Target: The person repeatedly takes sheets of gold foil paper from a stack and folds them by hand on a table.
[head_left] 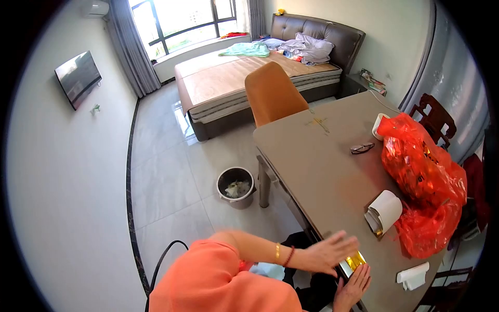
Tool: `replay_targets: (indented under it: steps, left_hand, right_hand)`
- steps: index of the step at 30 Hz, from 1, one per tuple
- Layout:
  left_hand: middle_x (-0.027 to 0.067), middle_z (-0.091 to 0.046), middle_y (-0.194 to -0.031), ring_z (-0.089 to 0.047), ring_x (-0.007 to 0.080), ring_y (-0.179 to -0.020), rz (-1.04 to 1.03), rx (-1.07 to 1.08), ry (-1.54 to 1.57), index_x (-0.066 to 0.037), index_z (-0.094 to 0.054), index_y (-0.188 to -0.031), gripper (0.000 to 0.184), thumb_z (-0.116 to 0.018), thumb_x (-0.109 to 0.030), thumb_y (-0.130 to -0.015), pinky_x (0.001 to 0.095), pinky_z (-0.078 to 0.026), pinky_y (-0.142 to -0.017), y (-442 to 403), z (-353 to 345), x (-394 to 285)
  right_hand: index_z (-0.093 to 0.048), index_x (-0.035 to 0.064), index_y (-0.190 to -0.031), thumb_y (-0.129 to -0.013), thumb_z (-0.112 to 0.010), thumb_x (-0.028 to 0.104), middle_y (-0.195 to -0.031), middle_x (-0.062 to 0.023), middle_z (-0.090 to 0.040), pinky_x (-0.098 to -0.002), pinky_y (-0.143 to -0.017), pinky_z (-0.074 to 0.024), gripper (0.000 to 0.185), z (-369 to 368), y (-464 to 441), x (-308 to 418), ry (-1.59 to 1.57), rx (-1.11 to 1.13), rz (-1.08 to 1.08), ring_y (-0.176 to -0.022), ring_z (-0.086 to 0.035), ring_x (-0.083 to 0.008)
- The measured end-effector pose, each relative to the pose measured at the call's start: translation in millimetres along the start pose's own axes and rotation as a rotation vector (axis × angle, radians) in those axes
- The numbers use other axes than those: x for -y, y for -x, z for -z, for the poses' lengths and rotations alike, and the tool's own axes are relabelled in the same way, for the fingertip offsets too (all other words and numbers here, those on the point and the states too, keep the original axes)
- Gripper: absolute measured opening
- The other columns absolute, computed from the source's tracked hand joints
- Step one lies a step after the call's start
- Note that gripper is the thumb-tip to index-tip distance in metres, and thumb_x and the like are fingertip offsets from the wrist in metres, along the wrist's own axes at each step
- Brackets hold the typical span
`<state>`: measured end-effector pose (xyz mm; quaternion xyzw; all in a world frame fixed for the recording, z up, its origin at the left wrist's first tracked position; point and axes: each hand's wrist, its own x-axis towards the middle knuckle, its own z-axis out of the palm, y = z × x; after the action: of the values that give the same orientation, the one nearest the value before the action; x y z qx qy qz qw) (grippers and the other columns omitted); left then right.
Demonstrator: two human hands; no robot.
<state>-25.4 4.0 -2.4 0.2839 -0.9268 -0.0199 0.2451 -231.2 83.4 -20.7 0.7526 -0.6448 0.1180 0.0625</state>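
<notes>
Well to the left of the hands, one screen (78, 78) hangs on the wall. One bin (236, 188), holding rubbish I can't count, stands on the floor short of the hands. Beyond them are one bed (223, 78) and one orange chair (274, 94), its seat hidden by the desk (322, 171). The left hand (335, 250), with two bracelets at its wrist, is open and slightly blurred above one gold sheet (355, 261); contact is unclear. The sheet lies at the desk's edge, partly covered by the hands. The right hand (353, 289) is open, fingers extended at the sheet's near end, wrist cut off. Farther right are one pair of glasses (362, 148), one white roll (386, 210), one red bag (423, 171) with indistinct contents, one small white piece (413, 275), and two carved chairs (435, 120), both partly hidden.
</notes>
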Motion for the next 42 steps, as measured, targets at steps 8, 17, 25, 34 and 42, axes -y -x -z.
replay_targets:
  steps: [8, 17, 25, 34, 42]
  left_hand:
    - [0.0156, -0.037, -0.152, -0.030, 0.0293, -0.144, -0.060, 0.041, 0.071, 0.002, -0.026, -0.150, 0.102, -0.066, -0.060, -0.078, 0.0494, -0.011, -0.121, -4.2, -22.3, 5.6]
    - [0.0194, -0.036, -0.152, -0.025, 0.0306, -0.147, 0.023, 0.017, 0.000, 0.002, -0.034, -0.147, 0.100, -0.064, -0.063, -0.078, 0.0533, -0.009, -0.120, -8.1, -8.6, -2.2]
    - [0.0082, -0.038, -0.152, -0.024, 0.0295, -0.146, -0.016, 0.077, -0.203, -0.006, -0.040, -0.146, 0.087, -0.061, -0.062, -0.082, 0.0548, -0.008, -0.120, 5.7, -17.1, 13.2]
    - [0.0139, -0.036, -0.152, -0.026, 0.0347, -0.144, 0.112, 0.003, 0.179, -0.006, -0.037, -0.146, 0.094, -0.080, -0.045, -0.073, 0.0537, -0.021, -0.117, 17.0, 4.1, 11.3]
    - [0.0088, -0.064, -0.111, -0.060, 0.0130, -0.100, 0.565, 0.103, 1.145, -0.002, -0.043, -0.138, 0.059, -0.072, -0.013, -0.087, 0.0312, -0.051, -0.087, -34.2, 35.9, -19.5]
  right_hand:
    - [-0.032, -0.0058, -0.146, -0.079, -0.071, 0.016, -0.153, -0.0210, -0.034, -0.0502, -0.117, -0.0223, 0.081, 4.5, -0.5, -1.0, 0.049, -0.004, 0.039, -0.144, -0.028, -0.0373]
    - [-0.033, -0.0061, -0.146, -0.078, -0.074, 0.011, -0.155, -0.0208, -0.032, -0.0506, -0.117, -0.0219, 0.081, 4.3, -0.5, 2.1, 0.005, -0.033, 0.023, -0.145, -0.029, -0.0360]
    - [-0.039, -0.0046, -0.142, -0.079, -0.074, 0.012, -0.150, -0.0211, -0.038, -0.0504, -0.117, -0.0242, 0.074, 7.9, -1.3, 4.4, 0.012, -0.038, 0.022, -0.142, -0.033, -0.0378]
    - [-0.062, -0.0012, -0.105, -0.087, -0.065, 0.000, -0.128, -0.0193, -0.057, -0.0501, -0.103, -0.0390, 0.018, -2.8, 8.0, 8.6, -0.228, -0.298, -0.002, -0.122, -0.051, -0.0374]
    - [-0.064, -0.0002, -0.108, -0.093, -0.062, 0.006, -0.093, -0.0001, -0.063, -0.0237, -0.078, -0.0468, 0.016, 23.2, -7.9, 63.4, -1.662, -0.429, -0.720, -0.084, -0.057, -0.0083]
